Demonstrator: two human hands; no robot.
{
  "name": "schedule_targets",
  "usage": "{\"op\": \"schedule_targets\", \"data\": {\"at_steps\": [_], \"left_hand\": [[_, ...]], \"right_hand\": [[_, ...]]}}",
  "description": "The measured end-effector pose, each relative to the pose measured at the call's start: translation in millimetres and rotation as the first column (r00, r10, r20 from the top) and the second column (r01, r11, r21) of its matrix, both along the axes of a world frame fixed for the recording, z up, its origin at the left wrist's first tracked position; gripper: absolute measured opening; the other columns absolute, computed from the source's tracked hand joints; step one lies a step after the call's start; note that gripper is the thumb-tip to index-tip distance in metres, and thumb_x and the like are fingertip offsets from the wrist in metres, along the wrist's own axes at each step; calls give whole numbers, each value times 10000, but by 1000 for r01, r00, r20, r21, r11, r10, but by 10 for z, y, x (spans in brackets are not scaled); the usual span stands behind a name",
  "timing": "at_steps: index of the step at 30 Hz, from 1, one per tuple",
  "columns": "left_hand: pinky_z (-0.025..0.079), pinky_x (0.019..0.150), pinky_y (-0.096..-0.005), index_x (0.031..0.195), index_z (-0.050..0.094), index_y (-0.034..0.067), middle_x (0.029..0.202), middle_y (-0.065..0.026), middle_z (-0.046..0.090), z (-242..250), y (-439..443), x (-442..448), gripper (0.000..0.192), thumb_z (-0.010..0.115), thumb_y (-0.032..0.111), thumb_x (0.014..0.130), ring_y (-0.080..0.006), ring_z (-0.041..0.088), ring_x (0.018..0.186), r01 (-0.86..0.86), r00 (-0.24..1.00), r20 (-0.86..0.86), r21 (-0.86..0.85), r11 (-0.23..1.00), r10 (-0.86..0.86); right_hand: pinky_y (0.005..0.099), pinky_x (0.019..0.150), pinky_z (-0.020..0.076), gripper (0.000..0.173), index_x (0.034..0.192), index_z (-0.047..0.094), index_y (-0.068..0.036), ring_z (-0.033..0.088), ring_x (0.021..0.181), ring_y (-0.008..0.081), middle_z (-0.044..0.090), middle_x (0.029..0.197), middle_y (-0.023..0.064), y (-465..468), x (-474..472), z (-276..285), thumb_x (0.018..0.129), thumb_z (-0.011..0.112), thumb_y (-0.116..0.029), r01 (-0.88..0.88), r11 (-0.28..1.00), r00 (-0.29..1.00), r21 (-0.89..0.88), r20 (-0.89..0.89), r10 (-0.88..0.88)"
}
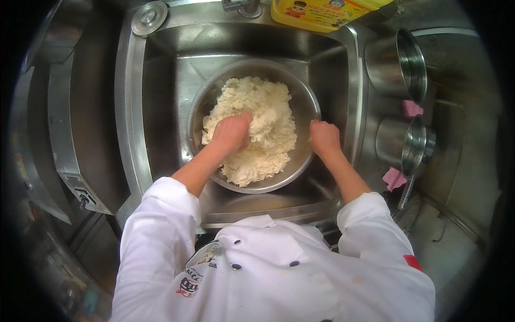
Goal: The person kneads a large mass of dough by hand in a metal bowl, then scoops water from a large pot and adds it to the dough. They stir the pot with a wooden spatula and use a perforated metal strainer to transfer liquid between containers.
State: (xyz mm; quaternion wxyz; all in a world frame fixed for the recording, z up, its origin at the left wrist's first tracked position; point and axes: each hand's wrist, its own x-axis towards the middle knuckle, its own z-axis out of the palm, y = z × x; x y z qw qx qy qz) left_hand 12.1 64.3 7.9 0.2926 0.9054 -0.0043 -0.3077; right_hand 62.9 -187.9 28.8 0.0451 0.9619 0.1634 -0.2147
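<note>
A large stainless steel mixing bowl [303, 100] stands in the sink, holding a rough, shaggy mass of pale dough [265, 108]. My left hand [233, 132] is curled into a fist and pressed against the left middle of the dough. Its fingertips are hidden, so any dough inside the fist is out of sight. At the bowl's right edge, my right hand [325, 136] grips the rim. The dough's surface is lumpy and torn, with looser crumbs towards the near side.
The steel sink [161, 104] surrounds the bowl. A faucet [247, 7] and a yellow plastic container [318, 16] with printing stand behind it. A round metal lid [149, 18] lies at the back left corner. On the right are two steel pots [382, 64] and pink cloth pieces [394, 179].
</note>
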Motion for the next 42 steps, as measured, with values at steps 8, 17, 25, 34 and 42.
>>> {"op": "schedule_targets", "data": {"at_steps": [8, 17, 25, 34, 42], "left_hand": [[343, 992, -434, 1278, 398, -10, 1262, -175, 430, 523, 16, -737, 847, 781, 168, 544, -345, 378, 1223, 124, 947, 292, 43, 991, -131], [385, 715, -385, 943, 552, 134, 991, -61, 518, -184, 38, -664, 177, 523, 185, 776, -213, 497, 963, 321, 798, 414, 325, 890, -439], [359, 948, -432, 1050, 570, 118, 1169, -148, 487, -21, 370, -204, 347, 582, 67, 706, -297, 437, 1161, 232, 833, 462, 207, 951, -304], [364, 990, -392, 1307, 310, -62, 1290, -223, 435, -276, 218, -444, 927, 788, 361, 635, -347, 445, 1184, -795, 587, -120, -272, 542, 801], [471, 854, -322, 1211, 489, -17, 1112, -123, 591, -518, 443, 21, 539, 674, 301, 817, -189, 578, 993, -830, 472, -643, -554, 59, 604]], "right_hand": [[406, 867, 460, 442, 1147, 546, -4, 545, 1023, 394, 577, 1063, 244, 224, -45, -42, 738, 630, -150, 122, 896, 964, 427, -265, -5], [404, 961, 402, 636, 1209, 534, -47, 379, 1235, 380, 406, 1317, 230, 613, -99, -315, 698, 674, -400, -202, 889, 932, 411, -197, 303], [422, 869, 446, 487, 1080, 616, -52, 561, 1018, 350, 601, 1055, 213, 450, -371, -105, 712, 638, -370, 99, 884, 824, 456, -535, 184], [395, 851, 481, 603, 1281, 420, 13, 599, 997, 275, 575, 1158, 179, 523, 591, -872, 857, 573, -388, 933, 298, 270, 200, -939, -215], [379, 885, 479, 548, 1295, 429, -40, 584, 1014, 232, 535, 1230, 106, 985, 202, -1139, 876, 579, -360, 983, 98, -169, -154, -972, 162]]}}
